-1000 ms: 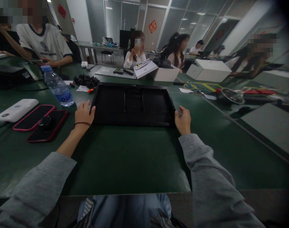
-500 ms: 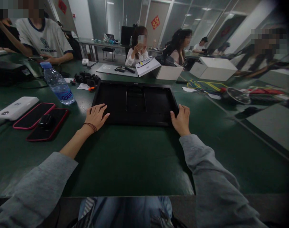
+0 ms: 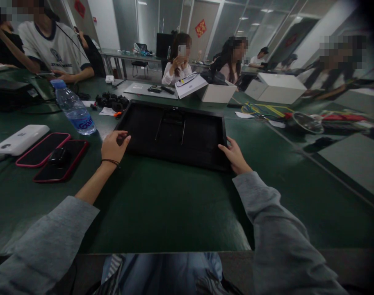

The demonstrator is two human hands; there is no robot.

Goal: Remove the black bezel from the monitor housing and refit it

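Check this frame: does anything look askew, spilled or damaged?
The black panel lies askew on the green table: its right end sits nearer the camera than its left, out of line with the table's near edge. No spill or damage shows.

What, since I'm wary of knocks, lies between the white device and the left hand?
Head view: a pink-edged phone and a red-edged phone topped by a black object lie between the device and left hand.

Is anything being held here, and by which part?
The tray, by its right rim, in the right hand; whether the left hand, at the left end, grips too cannot be told.
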